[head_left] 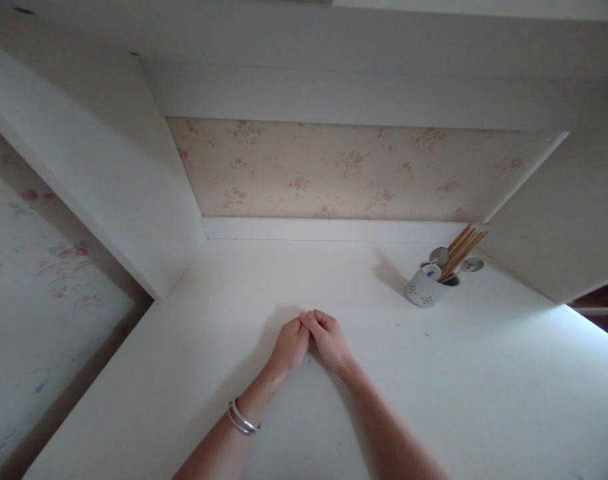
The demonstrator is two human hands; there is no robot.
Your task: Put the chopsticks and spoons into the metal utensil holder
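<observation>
My left hand (291, 343) and my right hand (329, 337) rest together on the white tabletop (224, 333), near its middle. Both are closed, with curled fingers that touch at the knuckles and thumbs. No object shows in or between them, though the palms are hidden from above. Two silver bangles (241, 419) circle my left wrist. Farther off to the right stands a white perforated utensil holder (424, 291), apart from both hands. Wooden chopsticks (461, 253) and several spoons (439, 256) stick up out of it, leaning right.
A white side panel (129, 180) rises at the left, and another panel (559, 207) stands at the right. Behind the tabletop runs a low white ledge (329, 229) below floral wallpaper (329, 170). A white shelf (334, 93) hangs overhead.
</observation>
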